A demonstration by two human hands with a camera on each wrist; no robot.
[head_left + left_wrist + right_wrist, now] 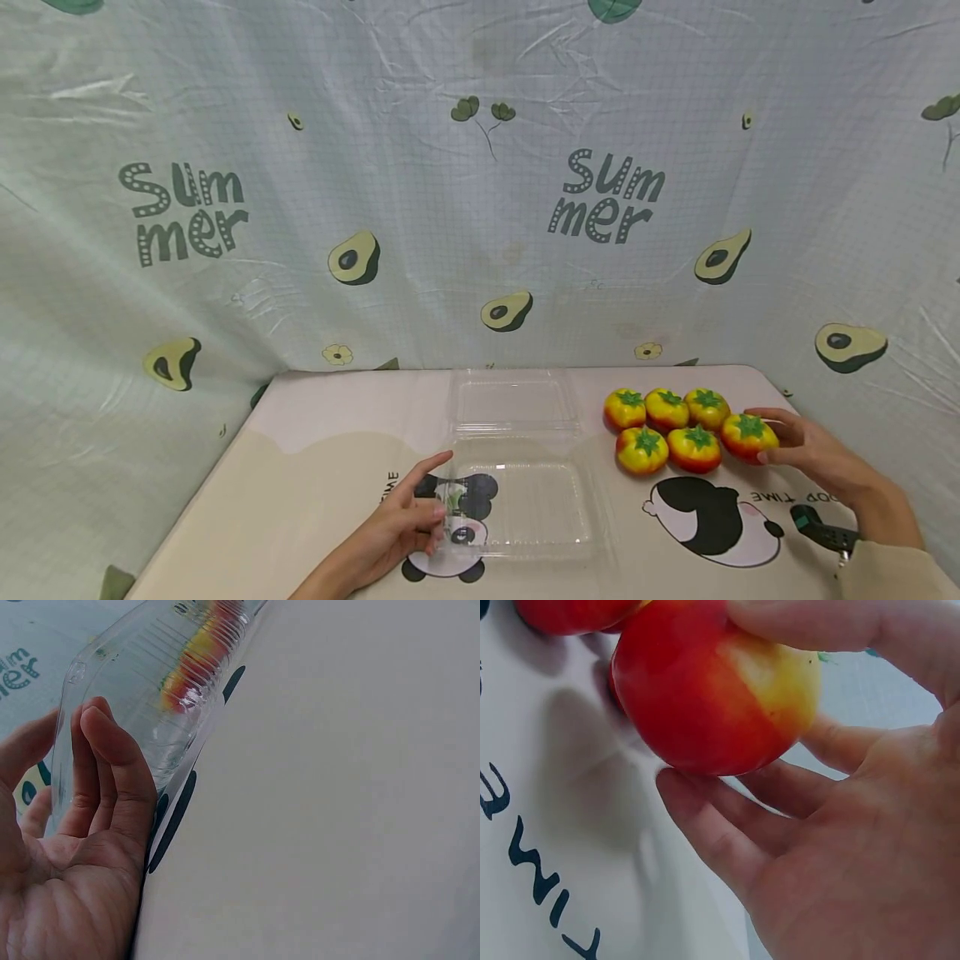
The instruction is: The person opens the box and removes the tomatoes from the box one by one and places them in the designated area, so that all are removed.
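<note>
A clear plastic box (536, 508) lies with its hinged lid folded back, away from me. My left hand (401, 521) is at the box's left wall, index finger stretched out and the others loosely bent; whether they touch the wall I cannot tell. In the left wrist view the same hand (97, 817) is beside the see-through side. At the right, my right hand (813, 454) holds a red-and-yellow tomato (750, 438) with a green star-shaped top, thumb on one side and fingers on the other. The right wrist view shows the held tomato (712, 690) up close.
Several more tomatoes (693, 448) stand in two rows just left of my right hand. The pale table cover (300, 508) carries panda and dog prints. Behind the table hangs a curtain (420, 208) with avocado prints. A dark band is on my right wrist (821, 529).
</note>
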